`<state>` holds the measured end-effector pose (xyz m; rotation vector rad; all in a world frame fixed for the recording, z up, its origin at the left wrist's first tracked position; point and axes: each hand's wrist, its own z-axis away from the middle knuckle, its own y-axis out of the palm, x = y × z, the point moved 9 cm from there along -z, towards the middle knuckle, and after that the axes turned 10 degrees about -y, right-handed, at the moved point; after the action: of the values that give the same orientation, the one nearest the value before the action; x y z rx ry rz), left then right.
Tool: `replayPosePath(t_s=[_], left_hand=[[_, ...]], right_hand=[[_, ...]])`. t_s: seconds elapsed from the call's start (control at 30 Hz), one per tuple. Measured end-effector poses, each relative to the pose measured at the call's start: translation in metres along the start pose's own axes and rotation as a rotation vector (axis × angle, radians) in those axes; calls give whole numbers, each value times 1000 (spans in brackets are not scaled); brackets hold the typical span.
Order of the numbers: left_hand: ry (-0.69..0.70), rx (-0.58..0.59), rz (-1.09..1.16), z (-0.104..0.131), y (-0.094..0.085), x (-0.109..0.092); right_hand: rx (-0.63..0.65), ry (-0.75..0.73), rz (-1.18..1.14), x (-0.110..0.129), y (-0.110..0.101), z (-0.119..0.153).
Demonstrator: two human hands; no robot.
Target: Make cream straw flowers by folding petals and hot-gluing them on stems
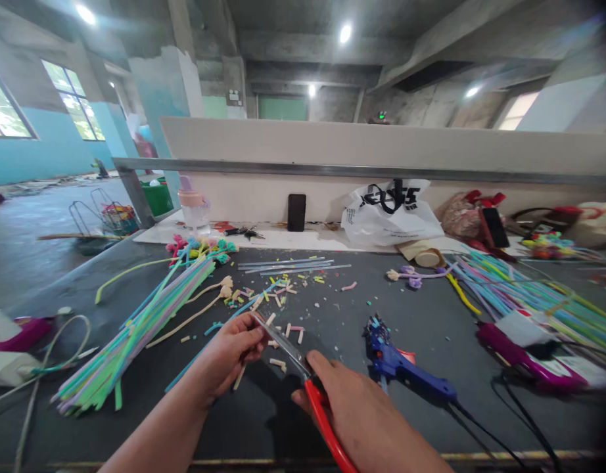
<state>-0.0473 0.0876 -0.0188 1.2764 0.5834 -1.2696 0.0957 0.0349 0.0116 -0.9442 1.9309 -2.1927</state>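
Note:
My right hand (342,401) is closed round the red handles of a pair of scissors (319,420). Their metal blades point up and left, with the tips at the fingers of my left hand (236,351). The left hand is pinched on a thin cream pipe cleaner (239,377), mostly hidden by the fingers; a short length shows below them. Short cut bits of cream pipe cleaner (278,362) lie scattered around the blades. Just left of the left hand, a blue pipe cleaner (187,371) rests on the dark table, partly behind the wrist.
A bundle of pastel pipe cleaners (150,328) with knotted flower ends lies left. Clear glue sticks (293,265) are behind the hands. To the right are a blue glue gun (411,371) with a cord, a magenta device (530,361) and more pipe cleaners (520,295). A phone (296,212) stands behind.

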Motion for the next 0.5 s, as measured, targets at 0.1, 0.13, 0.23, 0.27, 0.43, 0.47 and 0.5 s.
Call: replayPosePath(t_s=[0.1,0.13,0.23,0.27,0.43,0.47,0.5], left_hand=[[-15,3,-25,0,0,2],[-17,4,-33,-1,1,2],[-14,2,-29,-1,0,2],[-12,4,-26,-1,0,2],[-5,3,-20,-1,1,0],[-4,3,-22,-1,1,0],[-4,3,-23,-1,1,0]], right_hand=[[1,5,-9,-1,-1,-1],[-4,1,-20,-1,-1,-1],[-21,-13,-45,0,0,0],[-25,-15,-38,0,0,1],[-22,-15,34,-1,4,1],[-26,-22,30,-1,4,0],[-32,-30,21,-1,5,0]])
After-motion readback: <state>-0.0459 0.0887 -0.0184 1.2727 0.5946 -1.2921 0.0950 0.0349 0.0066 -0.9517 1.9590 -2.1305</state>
